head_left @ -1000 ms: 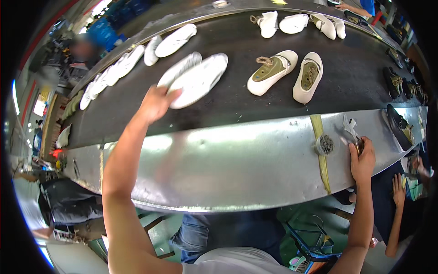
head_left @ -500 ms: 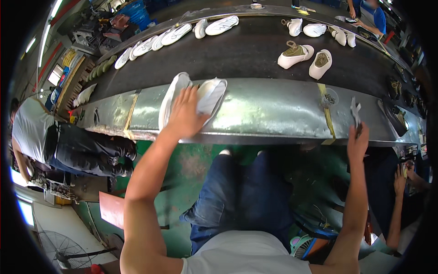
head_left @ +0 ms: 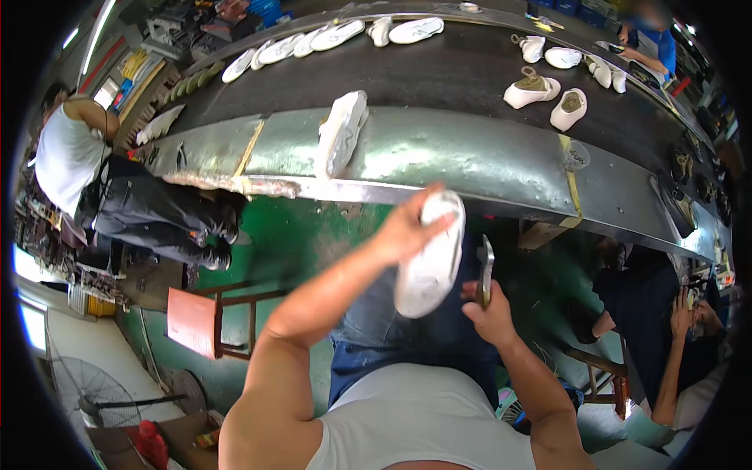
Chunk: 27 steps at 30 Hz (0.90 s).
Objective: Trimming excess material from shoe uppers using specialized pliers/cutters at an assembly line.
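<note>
My left hand (head_left: 411, 231) grips a white shoe (head_left: 427, 278) by one end, thumb across it, above my lap. The shoe hangs tilted with its other end toward me. Close to its right side, my right hand (head_left: 489, 309) is closed round the handle of metal pliers (head_left: 486, 266), jaws pointing up and apart from the shoe. A second white shoe (head_left: 341, 133) lies on the metal ledge (head_left: 439, 145) of the bench, beyond my left hand.
White shoes (head_left: 337, 36) line the dark belt (head_left: 439, 74) behind the ledge; a pair of shoes (head_left: 568, 110) stands at right. A small clear cup (head_left: 576, 155) sits by yellow tape. People work left and right. A stool (head_left: 192, 323) stands at my left.
My left hand has lifted one shoe off the ledge and drawn it over my lap. The other shoe lies turned on the ledge. My right hand has brought the pliers in from the right.
</note>
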Tool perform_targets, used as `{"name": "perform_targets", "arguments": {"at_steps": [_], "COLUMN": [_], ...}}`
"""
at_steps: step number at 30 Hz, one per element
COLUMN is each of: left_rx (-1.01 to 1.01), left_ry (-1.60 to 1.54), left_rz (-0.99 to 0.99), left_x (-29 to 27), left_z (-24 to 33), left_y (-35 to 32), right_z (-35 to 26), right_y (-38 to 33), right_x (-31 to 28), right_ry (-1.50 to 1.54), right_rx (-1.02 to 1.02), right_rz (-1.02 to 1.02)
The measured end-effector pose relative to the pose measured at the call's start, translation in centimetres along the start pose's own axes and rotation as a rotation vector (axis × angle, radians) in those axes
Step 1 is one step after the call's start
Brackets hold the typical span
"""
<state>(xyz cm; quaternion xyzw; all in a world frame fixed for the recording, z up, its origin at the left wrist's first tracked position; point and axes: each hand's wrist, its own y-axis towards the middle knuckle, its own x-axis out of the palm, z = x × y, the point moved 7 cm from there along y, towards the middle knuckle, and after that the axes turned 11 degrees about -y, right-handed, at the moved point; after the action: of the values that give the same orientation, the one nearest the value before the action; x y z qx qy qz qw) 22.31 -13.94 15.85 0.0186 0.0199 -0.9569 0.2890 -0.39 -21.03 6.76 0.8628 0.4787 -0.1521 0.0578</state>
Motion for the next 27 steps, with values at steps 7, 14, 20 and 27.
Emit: {"name": "perform_targets", "arguments": {"at_steps": [7,14,20,27], "left_rx": [-0.131,-0.217,-0.269,-0.141], "left_ry": [-0.311,-0.44,-0.686,-0.125], "left_rz": [-0.274,-0.435,-0.431,-0.173], "left_x": [2.6,2.4,2.9,5.4], "left_z": [-14.0,-12.4,-12.3,-12.8], "left_y": [-8.6,-8.2,-8.4,-8.1], "right_z": [6.7,3.3,3.2,-2.7], "right_y": [-1.3,-0.5,0.1,3.6], "right_x": [5.0,4.4,3.9,2.2], "right_ry": [-0.036,-0.187,-0.338,-0.557], "right_rx": [0.08,0.144,0.169,-0.238], "right_rz": [-0.297,-0.3,-0.3,-0.094]}}
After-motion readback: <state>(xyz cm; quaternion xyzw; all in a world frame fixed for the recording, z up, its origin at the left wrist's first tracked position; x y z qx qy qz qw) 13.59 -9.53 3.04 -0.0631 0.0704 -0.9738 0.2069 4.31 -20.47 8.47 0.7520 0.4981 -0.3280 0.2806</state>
